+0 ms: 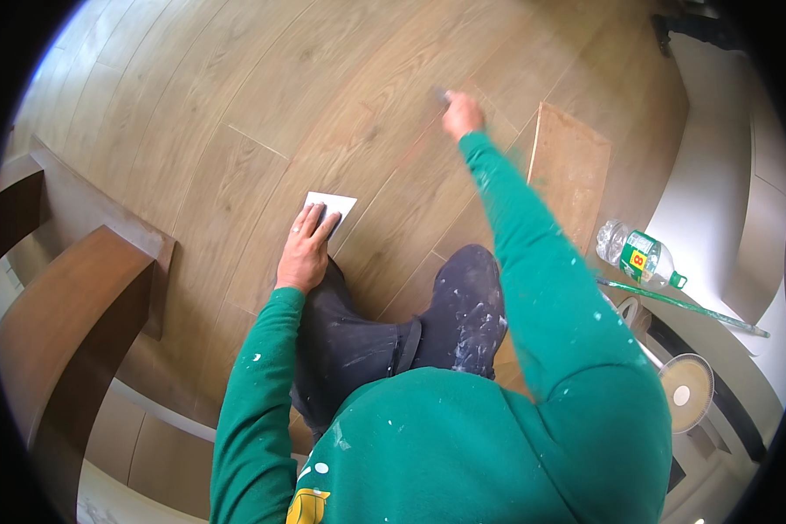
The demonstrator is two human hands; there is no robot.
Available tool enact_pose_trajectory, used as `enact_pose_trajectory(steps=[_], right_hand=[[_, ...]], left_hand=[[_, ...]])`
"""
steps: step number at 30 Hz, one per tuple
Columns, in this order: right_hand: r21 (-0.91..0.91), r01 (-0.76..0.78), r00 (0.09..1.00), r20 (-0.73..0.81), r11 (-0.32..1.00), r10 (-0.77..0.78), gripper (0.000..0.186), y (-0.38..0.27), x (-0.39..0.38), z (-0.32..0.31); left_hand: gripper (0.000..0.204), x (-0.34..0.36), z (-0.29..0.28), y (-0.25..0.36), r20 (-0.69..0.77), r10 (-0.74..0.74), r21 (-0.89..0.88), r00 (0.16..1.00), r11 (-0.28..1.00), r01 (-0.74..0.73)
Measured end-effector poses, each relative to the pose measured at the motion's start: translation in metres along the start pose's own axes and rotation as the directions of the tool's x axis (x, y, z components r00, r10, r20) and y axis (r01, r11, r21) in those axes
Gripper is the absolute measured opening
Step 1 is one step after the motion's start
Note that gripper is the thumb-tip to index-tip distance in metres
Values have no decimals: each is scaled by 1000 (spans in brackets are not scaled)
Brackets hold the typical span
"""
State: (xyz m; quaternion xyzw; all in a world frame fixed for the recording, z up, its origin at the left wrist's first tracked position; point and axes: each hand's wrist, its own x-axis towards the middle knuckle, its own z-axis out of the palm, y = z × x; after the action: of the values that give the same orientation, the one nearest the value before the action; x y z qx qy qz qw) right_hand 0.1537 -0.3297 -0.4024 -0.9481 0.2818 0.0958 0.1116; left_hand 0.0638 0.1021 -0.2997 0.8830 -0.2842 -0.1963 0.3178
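My left hand (308, 244) holds a flat white square piece (341, 207) low over the wood-look floor (236, 87), its fingers lying across the top and pressed together. My right hand (463, 113) is reached out to the upper middle, closed on a small greyish tool (441, 95) that is blurred, so its kind is unclear. A faint reddish streak marks the planks below that hand. Just right of my right forearm lies a light wooden panel (576, 162). My knees, in dark paint-flecked trousers, are beneath me.
Wooden stair steps (79, 297) rise at the left. On the right, a plastic bottle (659, 262) lies beside a long green rod (707, 314), near a round lid (686, 393) and a pale raised edge (707, 175). Another person's dark-clad leg (699, 33) shows at top right.
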Motion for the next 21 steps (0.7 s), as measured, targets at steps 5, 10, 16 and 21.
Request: enact_pose_trajectory(steps=[5,10,16,21], right_hand=[[113,213,977,-32,970,-211,31,-24,-93,18],[26,-65,988,139,998,61,45,-1,-6,-41],[-51,-111,987,111,993,116,45,20,67,-53],[-78,30,997,-72,997,-36,32,30,56,-24]], left_hand=[[50,-5,0,-4,-14,4,42,1000,999,-4],[49,-2,-2,2,-49,12,-1,999,1000,-12],[50,0,-4,1,-34,10,-16,999,1000,-10],[50,3,-2,0,-22,7,-34,1000,999,-7]])
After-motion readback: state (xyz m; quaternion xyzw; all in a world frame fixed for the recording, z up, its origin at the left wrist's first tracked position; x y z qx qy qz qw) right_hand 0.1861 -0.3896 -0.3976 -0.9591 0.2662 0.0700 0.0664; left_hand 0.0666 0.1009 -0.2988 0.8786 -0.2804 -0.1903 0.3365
